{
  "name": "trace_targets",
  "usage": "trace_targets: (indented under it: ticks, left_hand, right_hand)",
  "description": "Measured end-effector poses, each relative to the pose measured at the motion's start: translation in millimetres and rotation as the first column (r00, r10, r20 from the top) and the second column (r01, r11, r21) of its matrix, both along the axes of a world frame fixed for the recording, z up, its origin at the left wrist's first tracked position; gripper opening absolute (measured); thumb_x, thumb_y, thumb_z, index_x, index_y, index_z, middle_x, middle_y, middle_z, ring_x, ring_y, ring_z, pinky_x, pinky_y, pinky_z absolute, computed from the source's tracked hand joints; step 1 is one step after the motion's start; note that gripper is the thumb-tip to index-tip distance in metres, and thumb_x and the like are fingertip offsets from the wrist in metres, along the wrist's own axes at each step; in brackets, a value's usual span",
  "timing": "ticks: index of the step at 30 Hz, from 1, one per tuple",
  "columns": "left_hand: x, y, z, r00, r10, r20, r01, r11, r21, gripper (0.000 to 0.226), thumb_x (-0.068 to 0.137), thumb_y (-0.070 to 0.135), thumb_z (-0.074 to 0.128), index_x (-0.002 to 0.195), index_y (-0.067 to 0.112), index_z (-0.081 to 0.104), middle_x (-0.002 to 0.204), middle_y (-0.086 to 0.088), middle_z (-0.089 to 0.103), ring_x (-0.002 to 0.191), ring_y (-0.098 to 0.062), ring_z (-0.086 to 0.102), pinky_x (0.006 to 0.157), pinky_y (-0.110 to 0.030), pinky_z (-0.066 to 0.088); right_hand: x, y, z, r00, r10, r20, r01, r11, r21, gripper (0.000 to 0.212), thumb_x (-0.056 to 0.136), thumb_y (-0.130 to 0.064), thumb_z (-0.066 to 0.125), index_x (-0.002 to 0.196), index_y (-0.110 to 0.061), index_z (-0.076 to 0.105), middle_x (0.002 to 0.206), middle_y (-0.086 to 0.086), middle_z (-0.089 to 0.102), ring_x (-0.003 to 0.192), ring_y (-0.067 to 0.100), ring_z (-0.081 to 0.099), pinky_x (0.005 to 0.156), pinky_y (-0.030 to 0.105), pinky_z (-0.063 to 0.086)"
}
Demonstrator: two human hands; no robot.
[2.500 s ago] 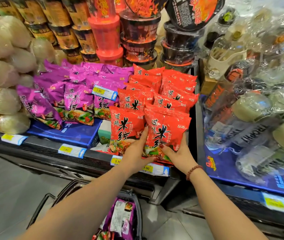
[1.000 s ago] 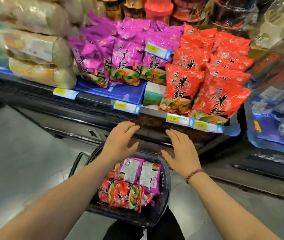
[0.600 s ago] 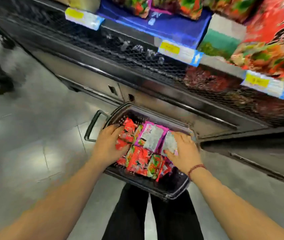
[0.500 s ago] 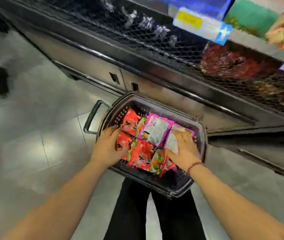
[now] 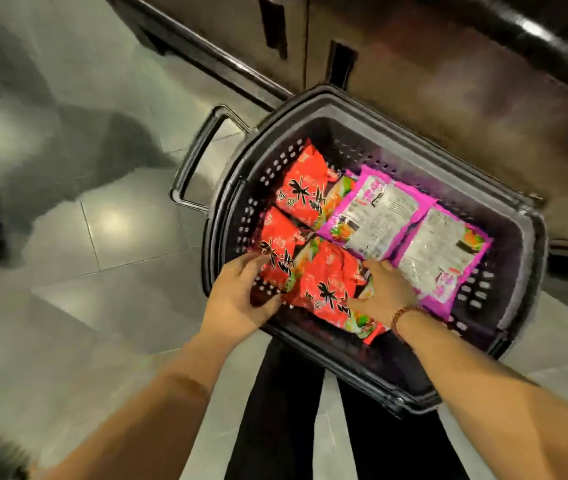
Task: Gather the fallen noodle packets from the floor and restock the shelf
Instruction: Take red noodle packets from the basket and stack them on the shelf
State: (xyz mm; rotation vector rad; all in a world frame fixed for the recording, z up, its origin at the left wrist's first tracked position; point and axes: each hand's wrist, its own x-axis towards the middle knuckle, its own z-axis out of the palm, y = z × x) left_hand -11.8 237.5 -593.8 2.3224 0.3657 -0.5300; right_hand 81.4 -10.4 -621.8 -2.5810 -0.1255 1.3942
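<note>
Grey floor tiles are gleaming beneath a black basket. The left hand is curling around red noodle packets lying between both hands; the right hand is pinching their other edge. Gripped together, slick wrappers could slip.

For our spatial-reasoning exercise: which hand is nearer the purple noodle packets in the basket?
Right. The right hand lies beside the purple packets; the left hand is beyond the red packets, by the basket wall.

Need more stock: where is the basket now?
Head view, centre-right: the black basket sits on the floor by the shelf base, left hand and right hand on its red noodle packets.
</note>
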Motion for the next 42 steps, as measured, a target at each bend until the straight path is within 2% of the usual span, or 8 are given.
trace_targets:
  ticks: [5,11,18,22,28,33,38,42]
  left_hand:
    - [-8.9,-0.4,-11.2,0.997,0.015,0.079,-0.013,0.999,-0.033,0.067,0.074,0.048,0.062,0.129,0.01,0.058,0.13,-0.009,0.057,0.121,-0.017,0.044,0.106,-0.01,0.022]
    - [-5.6,-2.5,-1.6,0.981,0.195,-0.012,-0.192,0.956,-0.221,0.074,0.071,0.052,0.063,0.138,0.023,0.051,0.142,0.001,0.045,0.13,-0.003,0.037,0.107,-0.005,0.019]
    - [9.8,-8.2,27.6,0.88,0.418,-0.227,-0.462,0.64,-0.614,0.092,0.076,0.013,0.08,0.143,0.045,0.026,0.136,0.023,0.05,0.124,0.001,0.052,0.1,-0.021,0.045]
    - [15.3,1.6,34.8,0.76,0.582,-0.29,-0.616,0.504,-0.605,0.091,0.073,0.004,0.082,0.144,0.028,0.032,0.117,0.012,0.065,0.108,-0.007,0.065,0.09,-0.028,0.053]
    - [4.8,39.3,38.1,0.561,0.794,-0.233,-0.754,0.374,-0.54,0.07,0.069,0.003,0.08,0.128,0.024,0.048,0.106,0.01,0.07,0.093,-0.004,0.069,0.075,-0.019,0.054]
    - [-23.5,59.0,30.2,0.508,0.832,-0.224,-0.806,0.367,-0.465,0.059,0.066,0.011,0.08,0.113,0.033,0.05,0.096,0.017,0.072,0.09,-0.001,0.069,0.074,-0.02,0.056]
    - [-30.8,63.1,22.8,0.508,0.827,-0.243,-0.804,0.354,-0.478,0.062,0.069,0.007,0.076,0.118,0.029,0.048,0.1,0.013,0.069,0.088,0.001,0.069,0.069,-0.014,0.053]
    - [-31.2,62.3,21.7,0.498,0.824,-0.27,-0.815,0.338,-0.472,0.061,0.063,0.015,0.076,0.115,0.031,0.049,0.097,0.015,0.072,0.09,-0.003,0.07,0.07,-0.017,0.055]
  right_hand:
    - [-4.0,4.6,-14.8,0.988,0.15,0.046,-0.147,0.987,-0.058,0.071,0.068,-0.057,0.075,0.124,-0.02,0.053,0.121,0.006,0.048,0.116,0.029,0.047,0.097,0.036,0.042]
    - [6.5,6.2,17.8,0.947,-0.321,0.009,0.305,0.909,0.282,0.055,0.07,-0.021,0.085,0.117,-0.015,0.057,0.106,-0.002,0.063,0.099,0.018,0.058,0.079,0.024,0.041]
    - [38.7,60.6,57.6,0.854,-0.475,-0.212,0.502,0.646,0.575,0.034,0.072,-0.006,0.081,0.1,-0.016,0.063,0.091,-0.003,0.07,0.076,-0.001,0.063,0.071,0.016,0.049]
    - [35.0,100.1,64.2,0.82,-0.379,-0.428,0.572,0.541,0.616,0.037,0.072,-0.033,0.078,0.104,-0.019,0.066,0.1,-0.002,0.073,0.094,0.013,0.068,0.079,0.032,0.055]
    - [41.0,125.1,31.3,0.866,-0.448,-0.22,0.488,0.665,0.566,0.007,0.095,-0.026,0.057,0.098,-0.023,0.063,0.093,-0.003,0.064,0.073,0.004,0.059,0.067,0.019,0.052]
    - [43.1,117.6,-2.7,0.979,-0.181,-0.092,0.201,0.925,0.323,0.05,0.081,-0.021,0.075,0.127,-0.009,0.056,0.109,0.001,0.057,0.103,0.016,0.055,0.089,0.027,0.043]
    - [38.5,123.0,-34.0,0.972,0.237,-0.009,-0.236,0.971,0.033,0.084,0.072,-0.048,0.077,0.141,-0.019,0.038,0.144,0.004,0.044,0.131,0.026,0.043,0.106,0.037,0.038]
    - [38.0,124.1,-49.1,0.957,0.281,0.075,-0.281,0.96,-0.011,0.066,0.066,-0.056,0.078,0.117,-0.02,0.055,0.128,0.006,0.053,0.119,0.029,0.049,0.099,0.04,0.043]
